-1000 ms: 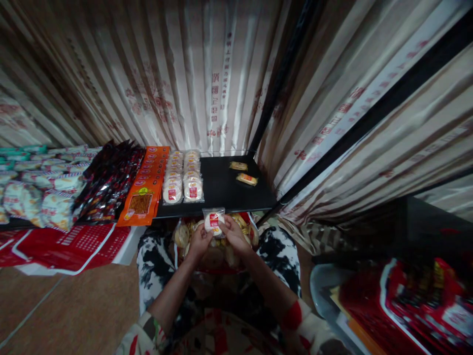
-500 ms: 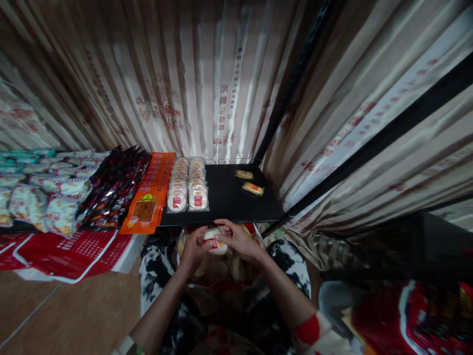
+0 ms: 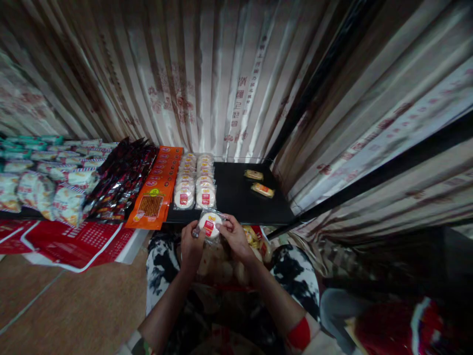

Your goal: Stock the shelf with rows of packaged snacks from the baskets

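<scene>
Nearest the camera, two bare forearms reach forward over a lap in black-and-white patterned trousers (image 3: 162, 266), with tiled floor (image 3: 55, 305) to the left and a blurred red object (image 3: 399, 325) low on the right. Between the knees lies a heap of pale round packets (image 3: 221, 268), seemingly in a bag or basket, though the view there is too dark to be sure. Just above that heap the left hand (image 3: 192, 241) and the right hand (image 3: 234, 239) meet on a single wrapped round cake (image 3: 209, 224), clear-wrapped with a red label: the left fingers pinch its left edge, the right thumb and fingers close on its right edge, so both hands grip it. The cake is held in the air just before the front edge of a black shelf (image 3: 236, 197), not touching it. On the shelf, just beyond the hands, stand two rows of like cakes (image 3: 194, 180) running back toward the curtain. Left of them lies a line of orange packets (image 3: 153, 195), then dark glossy packets (image 3: 118, 180), then pale striped packets (image 3: 55, 192); a red printed sheet (image 3: 70, 241) hangs below these. Toward the shelf's right back corner lie two small yellow packets (image 3: 258, 182), apart from each other. Behind everything hangs a pleated cream curtain (image 3: 221, 74) with red printed characters
</scene>
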Available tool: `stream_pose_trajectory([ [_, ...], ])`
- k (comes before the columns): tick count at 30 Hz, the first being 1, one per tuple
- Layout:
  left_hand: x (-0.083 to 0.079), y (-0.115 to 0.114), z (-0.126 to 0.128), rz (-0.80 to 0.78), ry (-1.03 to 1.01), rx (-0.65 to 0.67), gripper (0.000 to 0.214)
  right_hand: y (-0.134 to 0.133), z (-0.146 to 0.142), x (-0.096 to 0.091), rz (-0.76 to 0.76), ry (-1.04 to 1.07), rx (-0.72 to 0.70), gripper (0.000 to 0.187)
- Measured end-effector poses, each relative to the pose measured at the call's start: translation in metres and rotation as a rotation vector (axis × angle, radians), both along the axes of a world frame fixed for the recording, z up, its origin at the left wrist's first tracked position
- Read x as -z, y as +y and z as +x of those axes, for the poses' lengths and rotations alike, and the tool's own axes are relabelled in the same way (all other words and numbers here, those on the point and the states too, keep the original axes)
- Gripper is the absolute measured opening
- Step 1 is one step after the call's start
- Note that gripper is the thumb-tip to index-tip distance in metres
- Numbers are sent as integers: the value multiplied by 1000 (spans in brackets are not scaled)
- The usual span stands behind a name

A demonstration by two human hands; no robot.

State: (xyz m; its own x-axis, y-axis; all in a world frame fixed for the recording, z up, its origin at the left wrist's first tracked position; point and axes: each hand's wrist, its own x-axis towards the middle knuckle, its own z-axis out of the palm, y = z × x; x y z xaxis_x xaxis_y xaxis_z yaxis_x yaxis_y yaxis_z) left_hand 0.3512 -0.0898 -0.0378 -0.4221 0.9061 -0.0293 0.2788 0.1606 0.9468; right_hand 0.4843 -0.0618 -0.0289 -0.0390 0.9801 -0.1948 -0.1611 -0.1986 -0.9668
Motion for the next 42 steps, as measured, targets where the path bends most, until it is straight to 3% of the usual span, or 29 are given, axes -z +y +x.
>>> stream_pose_trajectory([
  [3, 4, 3, -4, 162, 311, -29, 41, 15, -10, -4, 70, -27, -37, 38],
  [7, 7, 12, -9, 223, 539, -1, 42, 40, -29, -2, 171, -97, -85, 31],
  [14, 8, 36, -29, 87, 557, -43, 53, 79, -70, 8, 222, -377, -129, 22],
  [19, 13, 50, -40, 115, 571, -56, 50, 87, -85, 0, 305, -589, -184, 24],
  [22, 18, 55, -42, 128, 609, -60, 46, 81, -80, -4, 420, -797, -158, 33],
  [26, 17, 56, -39, 108, 683, -69, 43, 71, -60, 1, 680, -1086, -24, 42],
  [29, 11, 56, -35, 41, 733, -76, 43, 72, -44, 9, 688, -1256, 35, 42],
  [34, 3, 61, -32, -42, 788, -77, 44, 81, -37, 23, 648, -1285, -43, 45],
  [42, -1, 75, -31, -127, 838, -57, 46, 84, -38, 33, 686, -1241, 10, 46],
])
